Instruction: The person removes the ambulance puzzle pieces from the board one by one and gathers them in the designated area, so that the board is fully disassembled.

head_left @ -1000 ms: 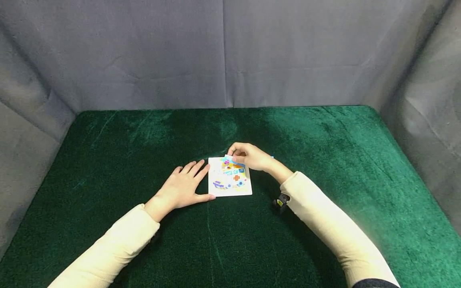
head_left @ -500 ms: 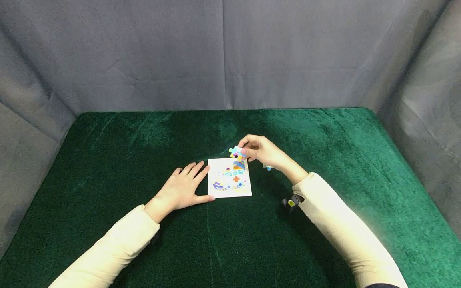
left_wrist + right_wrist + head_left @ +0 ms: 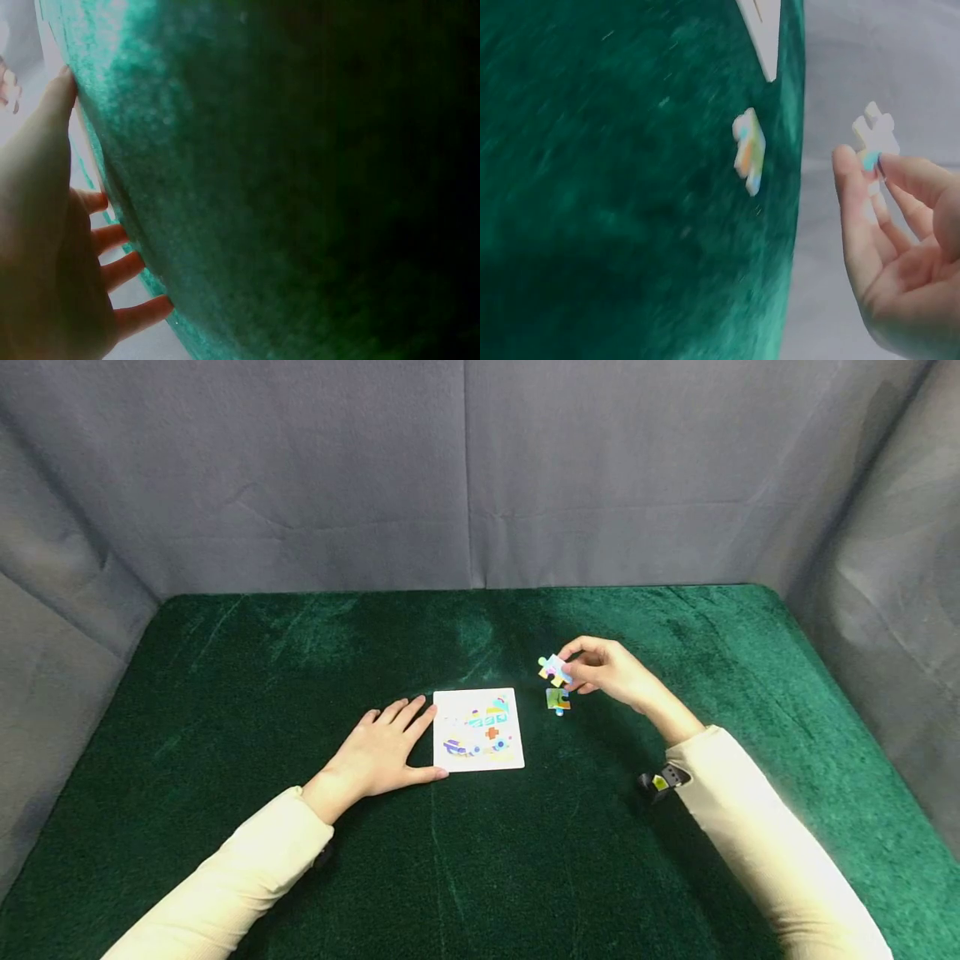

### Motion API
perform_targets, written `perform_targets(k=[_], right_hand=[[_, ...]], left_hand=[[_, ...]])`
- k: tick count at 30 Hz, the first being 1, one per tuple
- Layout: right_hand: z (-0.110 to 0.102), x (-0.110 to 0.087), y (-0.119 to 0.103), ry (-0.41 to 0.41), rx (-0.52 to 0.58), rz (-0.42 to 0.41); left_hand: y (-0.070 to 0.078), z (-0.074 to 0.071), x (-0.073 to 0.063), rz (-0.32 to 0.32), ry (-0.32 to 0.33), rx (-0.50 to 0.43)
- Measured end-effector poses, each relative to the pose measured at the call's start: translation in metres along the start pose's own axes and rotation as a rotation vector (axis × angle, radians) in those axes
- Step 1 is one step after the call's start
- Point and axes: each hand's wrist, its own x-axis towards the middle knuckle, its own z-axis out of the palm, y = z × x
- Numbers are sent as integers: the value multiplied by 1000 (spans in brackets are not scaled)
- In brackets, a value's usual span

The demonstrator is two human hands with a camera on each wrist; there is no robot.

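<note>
A square white puzzle board with a colourful printed picture lies flat on the green cloth. My left hand is spread beside it, thumb and fingertips at its left edge. To the right of the board, my right hand pinches a colourful jigsaw piece between thumb and fingers, raised above the cloth in the right wrist view. Just below that piece in the head view, a second jigsaw piece, greenish with a blue knob, lies on the cloth. In the left wrist view the board is mostly hidden behind the left hand.
Green velvety cloth covers the table on all sides of the board. Grey curtains hang behind the table and along both sides. A small black device is worn at the right wrist.
My right hand has lifted the jigsaw piece off the board's upper part and carried it to the right, uncovering the second piece on the cloth. The left hand has stayed in place.
</note>
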Motion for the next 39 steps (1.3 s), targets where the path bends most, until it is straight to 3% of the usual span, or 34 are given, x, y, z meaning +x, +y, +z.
perform_targets(k=[4,19,39], right_hand=[[-6,-2,11,3,-3,19],[-25,-7,28,-109,48,106],[-37,-12,42,-136,-47,292]], left_hand=[[-1,0,0,-3,-11,-1],[-1,-1,1,-6,-19,-7],[-2,3,2,0,-8,-4]])
